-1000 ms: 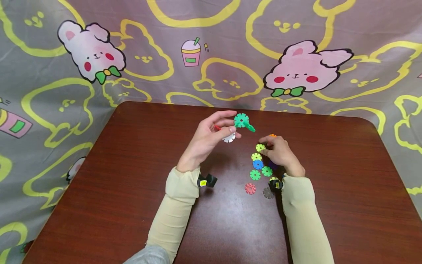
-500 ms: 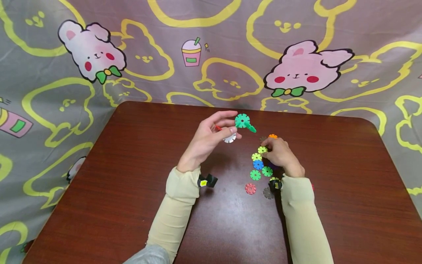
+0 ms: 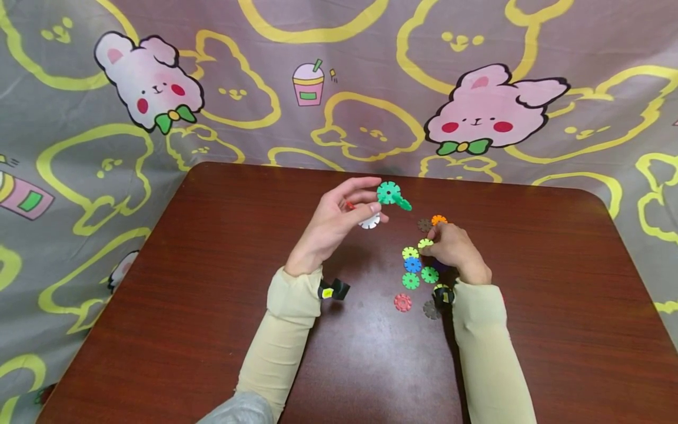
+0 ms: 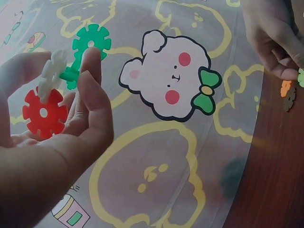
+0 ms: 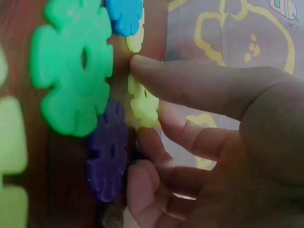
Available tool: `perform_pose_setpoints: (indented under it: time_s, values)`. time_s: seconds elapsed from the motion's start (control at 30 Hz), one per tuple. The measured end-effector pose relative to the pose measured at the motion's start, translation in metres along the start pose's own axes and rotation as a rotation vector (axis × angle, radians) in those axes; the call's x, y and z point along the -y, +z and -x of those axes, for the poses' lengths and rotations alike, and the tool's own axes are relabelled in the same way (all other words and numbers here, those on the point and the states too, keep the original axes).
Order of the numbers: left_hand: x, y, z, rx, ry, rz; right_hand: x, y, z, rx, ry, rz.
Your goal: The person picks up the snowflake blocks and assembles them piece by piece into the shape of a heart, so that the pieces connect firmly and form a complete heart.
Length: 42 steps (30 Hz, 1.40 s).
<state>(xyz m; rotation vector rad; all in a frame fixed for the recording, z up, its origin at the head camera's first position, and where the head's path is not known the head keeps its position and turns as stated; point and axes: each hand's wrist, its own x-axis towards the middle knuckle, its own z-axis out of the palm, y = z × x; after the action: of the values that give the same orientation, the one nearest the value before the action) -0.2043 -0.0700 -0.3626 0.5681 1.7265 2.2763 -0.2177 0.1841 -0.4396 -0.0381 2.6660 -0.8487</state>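
Raised above the table, my left hand (image 3: 339,212) grips a chain of joined notched plastic discs. In the left wrist view it runs from a red disc (image 4: 44,112) through a white disc (image 4: 53,76) to green discs (image 4: 91,43). Thumb and fingers curl around the chain, partly hiding it. My right hand (image 3: 457,250) is low over the loose discs. Its thumb and index finger pinch a yellow disc (image 5: 144,104) at the edge, close to the tabletop. Beside that hand lie another yellow disc (image 3: 410,253), a blue disc (image 3: 412,265) and a purple disc (image 5: 108,152), mostly hidden from above.
Behind the right hand lie a brown disc (image 3: 424,225) and an orange disc (image 3: 438,219). Nearer are green discs (image 3: 410,281), a pink-red disc (image 3: 402,302) and a dark grey disc (image 3: 431,310). A patterned curtain (image 3: 254,70) hangs beyond the brown table (image 3: 212,247).
My right hand has shifted slightly right and nearer with the pinched yellow disc, baring the brown disc behind. The left hand and its chain have hardly moved.
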Motion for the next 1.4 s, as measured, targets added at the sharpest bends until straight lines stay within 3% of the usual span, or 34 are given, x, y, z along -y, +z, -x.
perform_pose_setpoints:
  time_s: [0.2, 0.37, 0.57, 0.8, 0.93, 1.2, 1.4]
  values:
    - [0.0, 0.0, -0.001, -0.003, -0.002, 0.004, -0.002, -0.004, 0.001, -0.042, -0.03, 0.004]
    - [0.0, -0.001, -0.002, -0.009, -0.002, 0.0, -0.003, -0.01, 0.003, -0.053, -0.077, -0.084]
    - [0.001, -0.001, -0.003, -0.016, 0.001, -0.003, 0.004, -0.017, 0.008, -0.085, -0.133, -0.258]
    - [0.001, -0.002, -0.003, -0.026, 0.015, 0.0, 0.023, -0.022, 0.018, -0.227, -0.269, -0.404]
    - [0.001, -0.002, -0.003, -0.033, 0.012, 0.005, 0.036, -0.024, 0.027, -0.279, -0.314, -0.548]
    - [0.002, -0.002, -0.002, -0.055, 0.013, -0.013, 0.053, -0.025, 0.037, -0.25, -0.38, -0.847]
    - [0.002, -0.002, -0.002, -0.065, 0.016, -0.012, 0.058, -0.024, 0.04, -0.248, -0.424, -0.933]
